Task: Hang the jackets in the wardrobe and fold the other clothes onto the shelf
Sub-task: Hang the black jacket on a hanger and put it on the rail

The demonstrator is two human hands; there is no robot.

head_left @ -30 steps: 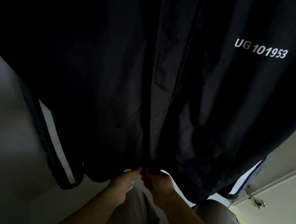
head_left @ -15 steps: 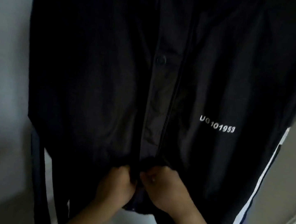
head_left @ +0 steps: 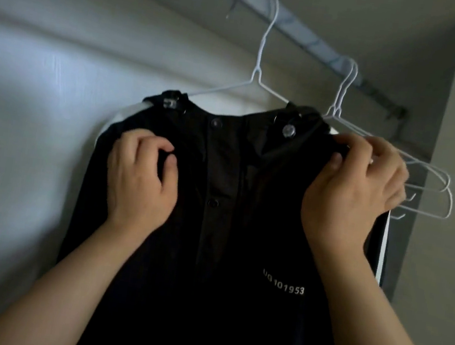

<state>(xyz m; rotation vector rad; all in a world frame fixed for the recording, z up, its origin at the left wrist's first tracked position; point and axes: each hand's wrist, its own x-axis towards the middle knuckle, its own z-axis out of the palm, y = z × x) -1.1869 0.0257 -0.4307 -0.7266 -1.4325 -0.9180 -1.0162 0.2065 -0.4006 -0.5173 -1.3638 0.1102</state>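
pinching a fold of cloth with the curled fingers [head_left: 149,139] of the left hand [head_left: 140,178], just below one shoulder of the black jacket [head_left: 215,257]. gripping the other shoulder edge in the right hand [head_left: 353,194], thumb under bent fingers. draped front-out on a white wire hanger [head_left: 258,69], hooked over the wardrobe rail [head_left: 310,41]. just beside it on the right, spare white hangers [head_left: 431,199] on the same rail.

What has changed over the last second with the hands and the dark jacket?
Both hands left the bottom hem of the black snap-front jacket, where they met at the centre, and moved up and apart. The left hand now grips fabric below one shoulder; the right hand pinches the other shoulder. The view tilted up, revealing the white wire hanger and rail. Unchanged: the jacket hangs front-on, closed.
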